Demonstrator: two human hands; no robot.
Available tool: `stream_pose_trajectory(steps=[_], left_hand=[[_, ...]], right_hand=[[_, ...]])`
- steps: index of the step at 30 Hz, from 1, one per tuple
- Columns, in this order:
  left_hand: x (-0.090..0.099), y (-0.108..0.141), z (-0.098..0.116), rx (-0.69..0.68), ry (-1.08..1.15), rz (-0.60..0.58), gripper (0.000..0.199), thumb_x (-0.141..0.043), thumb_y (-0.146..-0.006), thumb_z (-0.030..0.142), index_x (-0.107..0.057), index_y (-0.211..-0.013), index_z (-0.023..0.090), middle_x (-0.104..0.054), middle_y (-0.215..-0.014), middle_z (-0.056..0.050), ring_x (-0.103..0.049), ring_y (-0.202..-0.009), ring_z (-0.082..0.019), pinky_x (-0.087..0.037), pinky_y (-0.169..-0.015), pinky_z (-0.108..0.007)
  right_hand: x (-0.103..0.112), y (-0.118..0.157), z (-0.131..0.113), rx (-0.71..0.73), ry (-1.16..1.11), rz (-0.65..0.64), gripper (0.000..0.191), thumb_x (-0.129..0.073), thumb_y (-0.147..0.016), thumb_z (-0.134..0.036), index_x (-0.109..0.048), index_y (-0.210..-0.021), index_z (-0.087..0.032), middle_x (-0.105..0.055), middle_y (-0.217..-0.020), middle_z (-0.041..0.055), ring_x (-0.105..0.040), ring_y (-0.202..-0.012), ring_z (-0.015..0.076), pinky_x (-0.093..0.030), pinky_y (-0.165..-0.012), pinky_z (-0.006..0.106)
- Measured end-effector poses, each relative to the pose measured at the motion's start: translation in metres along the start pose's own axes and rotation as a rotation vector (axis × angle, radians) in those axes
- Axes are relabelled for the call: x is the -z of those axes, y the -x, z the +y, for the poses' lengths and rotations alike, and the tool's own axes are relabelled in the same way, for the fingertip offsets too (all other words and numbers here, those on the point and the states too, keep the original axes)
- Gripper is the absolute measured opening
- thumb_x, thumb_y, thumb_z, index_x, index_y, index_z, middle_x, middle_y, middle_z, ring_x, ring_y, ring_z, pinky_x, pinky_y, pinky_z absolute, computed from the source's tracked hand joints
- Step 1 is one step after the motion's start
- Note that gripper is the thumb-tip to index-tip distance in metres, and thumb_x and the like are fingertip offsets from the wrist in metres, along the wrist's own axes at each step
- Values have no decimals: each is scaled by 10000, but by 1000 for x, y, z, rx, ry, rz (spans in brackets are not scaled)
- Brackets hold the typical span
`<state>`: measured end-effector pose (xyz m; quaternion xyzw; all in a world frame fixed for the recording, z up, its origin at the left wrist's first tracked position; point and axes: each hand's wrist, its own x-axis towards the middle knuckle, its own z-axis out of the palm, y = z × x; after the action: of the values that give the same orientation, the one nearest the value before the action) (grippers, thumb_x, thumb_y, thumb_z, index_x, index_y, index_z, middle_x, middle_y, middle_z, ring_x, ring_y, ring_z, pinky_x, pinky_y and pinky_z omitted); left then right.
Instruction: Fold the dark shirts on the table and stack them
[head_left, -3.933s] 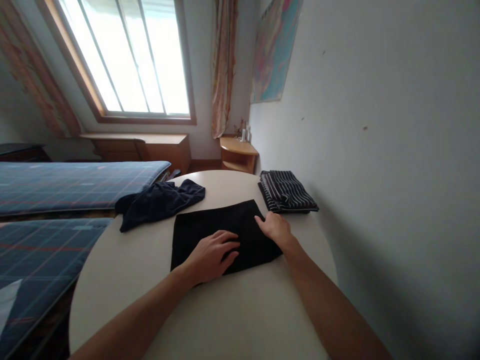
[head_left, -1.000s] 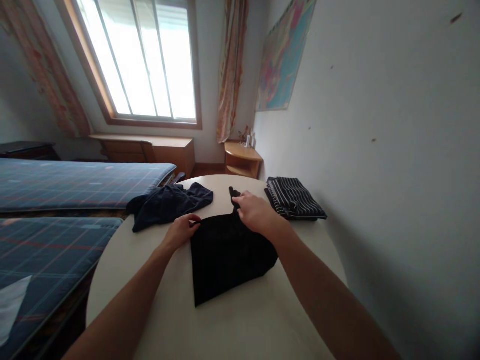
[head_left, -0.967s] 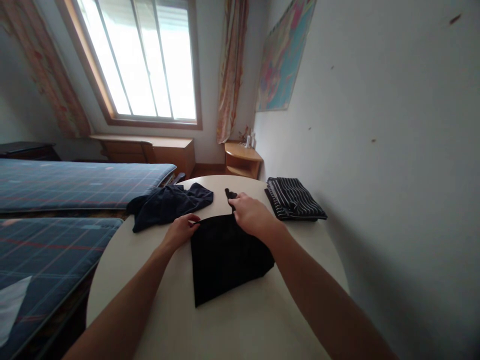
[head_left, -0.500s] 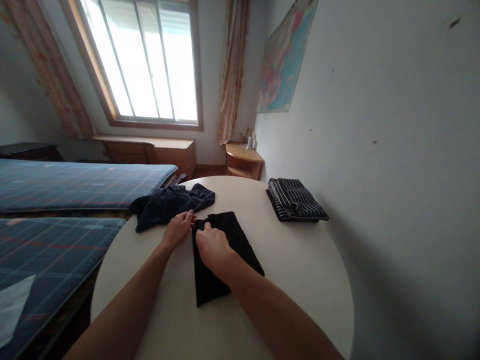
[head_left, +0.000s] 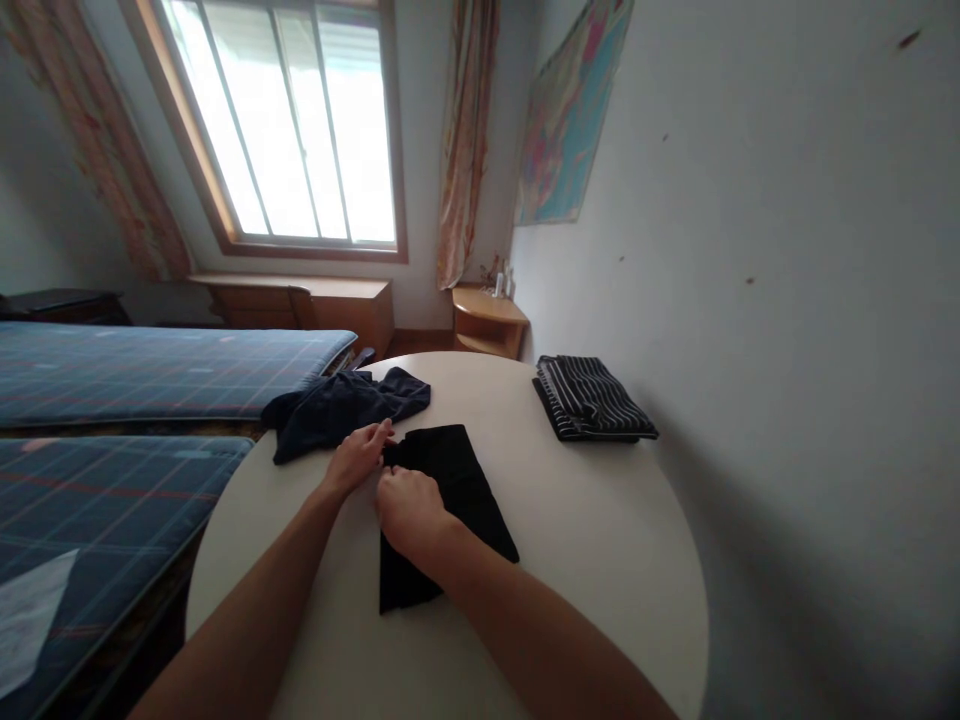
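A folded black cloth [head_left: 476, 495] lies flat near the middle of the round white table. At its upper left corner, my left hand [head_left: 361, 455] has its fingers closed on the edge. My right hand [head_left: 410, 503] is closed over the left edge of the same cloth, just below my left hand; its fingertips are partly hidden. Beyond my left hand lies a crumpled dark blue cloth [head_left: 341, 405]. A folded stack of black and white striped cloth [head_left: 592, 398] rests at the table's far right.
The round table [head_left: 592, 590] stands against a white wall on the right. To the left are two plaid mattresses [head_left: 150, 375], the nearer with a white paper [head_left: 34, 615] on it. Behind stand a wooden desk [head_left: 352, 290] and a corner shelf [head_left: 487, 305].
The black cloth has shifted slightly left, and its upper edge looks flatter. My right hand has moved a little left and down; my left hand has stayed nearly in place.
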<state>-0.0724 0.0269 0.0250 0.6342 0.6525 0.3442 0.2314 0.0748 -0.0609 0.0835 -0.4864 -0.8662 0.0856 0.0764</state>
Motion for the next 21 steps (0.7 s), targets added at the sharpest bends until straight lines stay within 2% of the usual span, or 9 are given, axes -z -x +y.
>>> stream_pose_trajectory(steps=[3, 6, 10, 13, 16, 19, 21], left_hand=[[1, 2, 2, -36, -71, -16, 480, -461, -876, 592, -731, -978, 209, -765, -910, -54, -704, -804, -236, -464, -673, -291], [0, 5, 6, -71, -118, -23, 428, -496, -870, 549, -727, -1005, 215, -762, -898, -43, -705, -847, -237, -460, -698, -287], [-2, 9, 10, -93, -142, -23, 367, -515, -884, 501, -719, -1025, 230, -767, -943, -31, -708, -893, -225, -459, -731, -278], [-3, 11, 13, -84, -192, 6, 352, -503, -902, 490, -719, -1016, 237, -768, -950, -32, -710, -893, -229, -453, -721, -280], [-3, 14, 17, -79, -213, 20, 370, -481, -917, 505, -721, -1006, 238, -768, -942, -32, -711, -883, -235, -448, -709, -284], [-5, 15, 19, -88, -198, 22, 378, -485, -913, 521, -720, -1000, 239, -768, -912, -28, -712, -852, -230, -447, -693, -282], [-8, 16, 20, -122, -160, 10, 383, -490, -906, 534, -716, -989, 237, -767, -898, -26, -712, -836, -222, -451, -689, -277]], right_hand=[[-8, 2, 17, 106, -98, 30, 301, -485, -971, -243, -632, -1182, -88, -704, -1134, 178, -687, -1044, 276, -541, -874, 371], [-2, 15, 39, 250, -231, 39, 380, -489, -982, -299, -582, -1299, -112, -666, -1251, 162, -634, -1156, 267, -491, -976, 388], [2, 43, 61, 445, -317, -54, 720, -619, -887, -548, -459, -1449, -127, -528, -1446, 159, -479, -1338, 296, -378, -1113, 416], [-4, 56, 76, 523, -319, -94, 874, -710, -788, -600, -419, -1487, -163, -424, -1539, 138, -369, -1423, 289, -239, -1197, 415], [-3, 56, 95, 538, -330, -141, 832, -740, -780, -554, -450, -1473, -197, -435, -1536, 115, -369, -1429, 249, -185, -1212, 383], [7, 53, 119, 509, -332, -210, 705, -754, -784, -490, -530, -1407, -245, -500, -1492, 80, -397, -1412, 240, -90, -1226, 444], [15, 53, 132, 445, -339, -211, 635, -757, -775, -502, -590, -1338, -260, -548, -1448, 67, -419, -1397, 249, -67, -1220, 488]])
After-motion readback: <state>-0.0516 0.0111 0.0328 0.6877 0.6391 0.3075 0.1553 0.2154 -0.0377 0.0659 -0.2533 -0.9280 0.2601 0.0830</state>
